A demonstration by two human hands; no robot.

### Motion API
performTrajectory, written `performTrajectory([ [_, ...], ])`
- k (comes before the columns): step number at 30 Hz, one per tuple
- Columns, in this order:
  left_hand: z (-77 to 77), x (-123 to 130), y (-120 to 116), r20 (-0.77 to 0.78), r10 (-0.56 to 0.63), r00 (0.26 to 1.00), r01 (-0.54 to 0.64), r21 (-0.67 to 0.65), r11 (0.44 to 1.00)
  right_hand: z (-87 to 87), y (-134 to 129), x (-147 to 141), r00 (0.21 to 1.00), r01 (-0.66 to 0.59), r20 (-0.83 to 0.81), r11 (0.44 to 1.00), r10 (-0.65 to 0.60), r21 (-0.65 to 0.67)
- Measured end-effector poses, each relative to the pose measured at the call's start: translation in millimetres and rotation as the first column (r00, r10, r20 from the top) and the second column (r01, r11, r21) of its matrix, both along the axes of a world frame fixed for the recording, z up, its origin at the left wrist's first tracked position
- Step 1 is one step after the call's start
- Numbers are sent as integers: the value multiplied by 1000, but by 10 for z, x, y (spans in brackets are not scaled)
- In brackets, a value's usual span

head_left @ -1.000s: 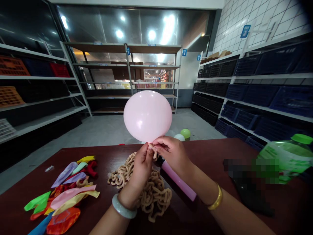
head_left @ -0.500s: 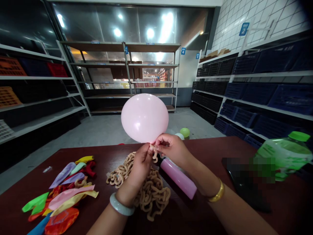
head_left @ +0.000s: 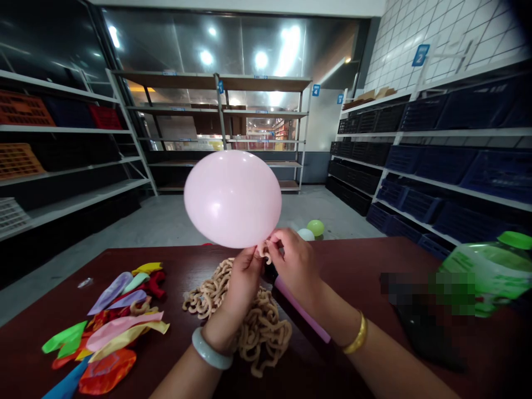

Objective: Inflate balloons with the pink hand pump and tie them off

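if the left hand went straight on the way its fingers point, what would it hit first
Most likely the underside of the pink balloon, right above the left hand's fingertips; one view leaves the exact depth unclear.

Inflated pink balloon (head_left: pixel 233 198), tilted, curled tan strand (head_left: pixel 265 252) at its neck
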State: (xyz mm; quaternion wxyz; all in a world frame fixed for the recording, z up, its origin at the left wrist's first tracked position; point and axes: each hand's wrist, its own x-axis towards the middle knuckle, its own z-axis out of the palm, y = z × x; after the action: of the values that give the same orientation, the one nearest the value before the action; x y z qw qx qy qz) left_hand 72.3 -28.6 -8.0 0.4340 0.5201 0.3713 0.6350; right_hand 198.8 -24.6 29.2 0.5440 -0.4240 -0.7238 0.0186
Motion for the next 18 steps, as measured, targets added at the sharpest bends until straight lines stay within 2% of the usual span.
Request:
performTrajectory([
  [2, -2, 5, 11, -26, 33, 999, -32, 32, 999, -20, 35, -4, 1000, 3, -16, 1000, -3, -23],
  [4, -8, 10, 23, -46, 66, 997, -63, 66, 996, -20, 83, 4, 990, -94, -116, 986, 79, -137],
  [5, -11, 12, 27, -53, 76, 996, -71, 82, 994, -13, 106, 12, 974, -172, -187, 962, 132, -214],
  [8, -12, 10, 23, -78, 93, 993, -83, 123, 989, 24, 148, 45, 895, -389, -383, 822, 230, -415],
  [10, -11, 1, 17, -95, 111, 989, -97, 138, 986, 54, 153, 66, 865, -464, -430, 742, 260, -484],
  [14, -51, 4, 32, -57, 73, 996, -67, 101, 993, 90, 142, 73, 825, -541, -495, 637, 273, -549],
  [16, -93, 31, 56, 6, 19, 1000, -19, 29, 999, 92, 134, 68, 757, -619, -604, 571, 248, -540],
  [18, -121, 69, 76, 105, 18, 994, -14, -43, 999, 88, 125, 77, 690, -681, -676, 551, 259, -483],
])
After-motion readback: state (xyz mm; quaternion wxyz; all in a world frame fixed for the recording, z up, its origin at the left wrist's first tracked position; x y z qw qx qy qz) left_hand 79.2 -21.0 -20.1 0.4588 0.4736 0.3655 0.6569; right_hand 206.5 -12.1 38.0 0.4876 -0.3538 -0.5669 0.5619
